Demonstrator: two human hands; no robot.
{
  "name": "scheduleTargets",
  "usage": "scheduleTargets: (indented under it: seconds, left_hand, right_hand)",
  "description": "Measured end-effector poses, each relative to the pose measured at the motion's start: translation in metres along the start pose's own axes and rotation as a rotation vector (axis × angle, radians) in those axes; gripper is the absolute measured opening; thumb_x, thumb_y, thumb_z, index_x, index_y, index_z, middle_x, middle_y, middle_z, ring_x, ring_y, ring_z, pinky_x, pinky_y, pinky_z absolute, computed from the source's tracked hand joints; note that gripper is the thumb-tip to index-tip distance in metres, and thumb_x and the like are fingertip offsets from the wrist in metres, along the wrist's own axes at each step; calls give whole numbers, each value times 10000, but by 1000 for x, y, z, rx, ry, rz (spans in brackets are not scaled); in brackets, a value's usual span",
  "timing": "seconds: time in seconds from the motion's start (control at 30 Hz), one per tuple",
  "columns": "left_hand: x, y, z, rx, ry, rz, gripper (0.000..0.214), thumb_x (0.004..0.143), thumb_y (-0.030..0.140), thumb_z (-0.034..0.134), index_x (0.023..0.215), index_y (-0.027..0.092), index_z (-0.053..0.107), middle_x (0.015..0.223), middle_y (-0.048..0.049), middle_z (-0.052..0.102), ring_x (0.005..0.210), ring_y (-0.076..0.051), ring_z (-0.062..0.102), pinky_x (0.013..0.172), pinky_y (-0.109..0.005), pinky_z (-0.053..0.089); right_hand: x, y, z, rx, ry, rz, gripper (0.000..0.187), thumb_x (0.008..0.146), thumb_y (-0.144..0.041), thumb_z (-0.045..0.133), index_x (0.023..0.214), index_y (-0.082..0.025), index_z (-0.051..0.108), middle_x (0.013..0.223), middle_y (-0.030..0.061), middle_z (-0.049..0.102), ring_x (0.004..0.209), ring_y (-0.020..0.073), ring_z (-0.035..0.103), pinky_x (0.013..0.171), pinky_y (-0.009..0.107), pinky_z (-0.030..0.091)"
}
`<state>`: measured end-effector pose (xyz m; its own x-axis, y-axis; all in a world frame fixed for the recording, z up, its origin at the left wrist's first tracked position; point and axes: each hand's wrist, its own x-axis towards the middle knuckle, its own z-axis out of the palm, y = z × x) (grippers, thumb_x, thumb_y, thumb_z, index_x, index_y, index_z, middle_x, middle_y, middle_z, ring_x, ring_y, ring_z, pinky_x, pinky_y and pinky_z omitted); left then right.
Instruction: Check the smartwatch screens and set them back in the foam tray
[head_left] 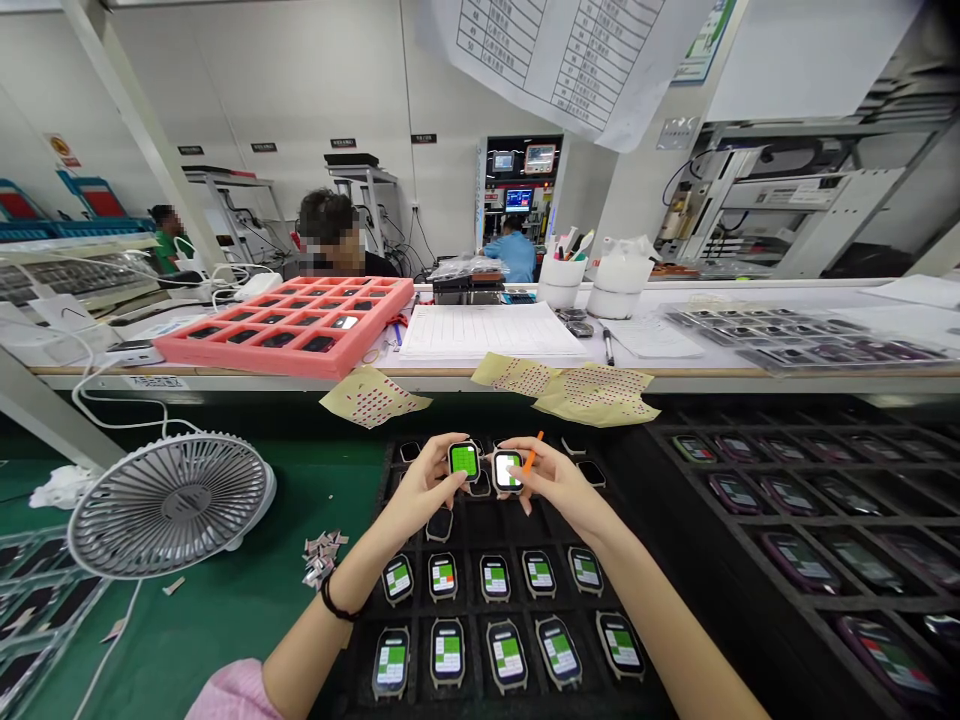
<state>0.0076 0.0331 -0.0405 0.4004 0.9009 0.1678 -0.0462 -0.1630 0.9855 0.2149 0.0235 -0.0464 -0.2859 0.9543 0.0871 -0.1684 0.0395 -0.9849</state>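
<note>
My left hand [436,478] is closed around a strapless smartwatch [464,459] with a green grid on its lit screen; the thumb lies on its lower edge. In my right hand [551,474] is a second smartwatch [508,468] with a bright white screen, the thumb over its face. An orange stick [534,452] juts up between the right fingers; its lower end is hidden. Both watches are side by side above a black foam tray [472,545]. Lower rows of that tray hold several smartwatches [448,652] with green and white screens. Dark-screened ones lie at the back, partly behind my hands.
A grey fan [184,505] stands on the green mat at left, near a pile of small scraps [322,556]. Another watch tray [795,500] is at right. On the shelf ahead sit a pink foam tray [330,358] and papers [487,330]. Dotted yellow sheets [375,397] hang from its edge.
</note>
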Motion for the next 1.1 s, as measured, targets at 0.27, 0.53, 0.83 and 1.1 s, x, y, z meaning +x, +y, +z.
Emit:
scheduleTargets:
  seconds: [0.27,0.53,0.83,1.1]
  left_hand:
    - [2,0,-3,4,173,-82,414,771,512,617,992,164,589,850,-49,652,552,-91,541,407,-167,379]
    - [1,5,0,51,192,-124,401,690,512,686,879,172,586,768,-26,653,574,-107,559,404,-160,382]
    - [-2,12,4,-15,186,-152,402,717,535,651,884,175,588,761,-9,635,555,-90,525,414,-154,376]
    - [-1,12,3,17,195,-149,375,731,513,637,898,180,594,771,-11,620,594,-102,534,427,-156,379]
  right_hand:
    - [-3,-2,2,-6,-88,-23,439,703,-245,746,1102,-236,562,1121,84,636,796,183,659,512,242,493]
    - [-1,-3,6,-23,42,61,319,771,-400,671,1008,-197,603,919,70,712,558,148,653,420,231,424]
    - [-3,-7,6,-21,37,104,347,731,-365,709,1019,-195,617,879,53,707,544,127,623,431,227,424]
    - [-5,-10,4,-15,-63,91,504,639,-210,788,1102,-210,588,853,24,674,681,148,644,455,203,439]
